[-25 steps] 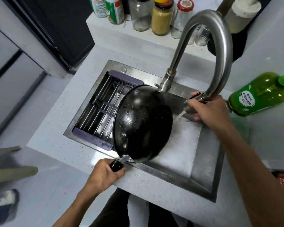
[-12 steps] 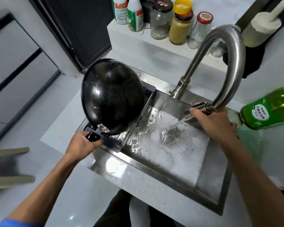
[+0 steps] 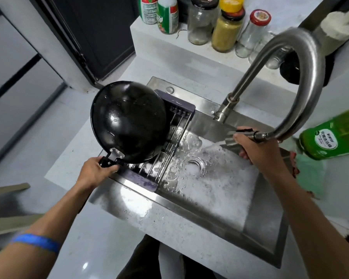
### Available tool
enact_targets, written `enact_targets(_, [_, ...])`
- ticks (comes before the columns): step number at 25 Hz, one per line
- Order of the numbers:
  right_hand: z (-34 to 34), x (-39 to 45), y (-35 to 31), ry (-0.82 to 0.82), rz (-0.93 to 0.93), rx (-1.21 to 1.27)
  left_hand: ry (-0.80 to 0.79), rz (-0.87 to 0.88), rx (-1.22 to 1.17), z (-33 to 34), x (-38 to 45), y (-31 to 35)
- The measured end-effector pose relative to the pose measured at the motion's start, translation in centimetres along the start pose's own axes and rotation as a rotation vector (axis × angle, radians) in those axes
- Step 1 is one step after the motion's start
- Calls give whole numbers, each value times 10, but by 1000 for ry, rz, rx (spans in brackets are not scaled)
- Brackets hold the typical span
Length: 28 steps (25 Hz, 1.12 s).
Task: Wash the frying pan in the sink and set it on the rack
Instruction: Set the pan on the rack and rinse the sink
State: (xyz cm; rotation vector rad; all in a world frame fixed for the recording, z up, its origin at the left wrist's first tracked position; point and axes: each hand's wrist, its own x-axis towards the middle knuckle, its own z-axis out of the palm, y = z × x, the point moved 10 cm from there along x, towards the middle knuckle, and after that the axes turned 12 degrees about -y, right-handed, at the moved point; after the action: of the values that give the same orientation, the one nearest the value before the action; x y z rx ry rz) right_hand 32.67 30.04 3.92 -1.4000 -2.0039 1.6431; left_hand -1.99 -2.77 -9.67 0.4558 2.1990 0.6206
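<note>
Just right of your right hand you have a green bottle [image 3: 330,135] lying on its side over a pale green cloth [image 3: 308,176]. Beyond both hands, a raised ledge [image 3: 181,49] carries a yellow-lidded jar [image 3: 227,30], a red-lidded jar [image 3: 252,33], a clear jar [image 3: 201,21] and two labelled bottles [image 3: 159,13].

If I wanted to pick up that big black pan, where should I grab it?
Probably by its short black handle, coming from the near side, as the left hand does now. The frying pan is tilted bottom-up over the rack, and its round wet body gives fingers nothing to curl round. The handle sticks out toward the person.
</note>
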Motion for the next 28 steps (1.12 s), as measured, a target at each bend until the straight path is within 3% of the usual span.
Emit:
enact_targets(7, [27,13,3,-41,6,-8,66,-22,264,2,5,-10])
enact_targets(10, [38,14,-5,-64,-60,3,316,-144,369,-13,-23,-3])
enact_targets(12, [40,16,-5,-54,-79,16,493,94,398,4,-56,36])
enact_targets(13, [40,17,-3,-40,-76,34,440,315,460,35,-68,64])
enact_targets(15, [38,21,0,-16,-71,47,18,645,727,131,-71,95])
enact_targets(16, [38,23,1,-6,-74,53,-197,645,864,169,-63,88])
enact_targets(17, [37,24,-1,-3,-83,60,-301,580,952,187,-47,79])
enact_targets(21, [37,28,2,18,-104,43,-291,309,1131,189,-7,51])
enact_targets(28, [21,31,8,72,-168,51,-326,188,1069,190,-1,59])
